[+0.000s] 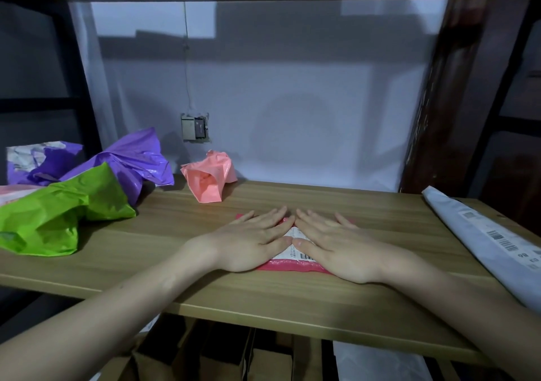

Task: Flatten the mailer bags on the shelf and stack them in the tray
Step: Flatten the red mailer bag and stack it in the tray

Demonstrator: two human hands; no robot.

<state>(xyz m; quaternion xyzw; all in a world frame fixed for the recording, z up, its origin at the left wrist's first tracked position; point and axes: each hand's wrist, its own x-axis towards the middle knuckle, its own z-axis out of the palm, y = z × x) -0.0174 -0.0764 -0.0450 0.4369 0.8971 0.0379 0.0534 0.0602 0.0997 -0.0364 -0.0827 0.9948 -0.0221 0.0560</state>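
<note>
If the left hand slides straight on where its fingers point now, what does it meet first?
The left hand points forward-right, so its fingertips would first meet the right hand, almost touching already, both flat on the pink mailer bag.

A pale wall point(292, 102) stands behind the wooden shelf point(205, 278), crossed by broad shadows. A broken socket point(194, 127) hangs from a thin wire point(186, 58). Dark frame posts point(448, 102) flank it; the light is dim.
</note>
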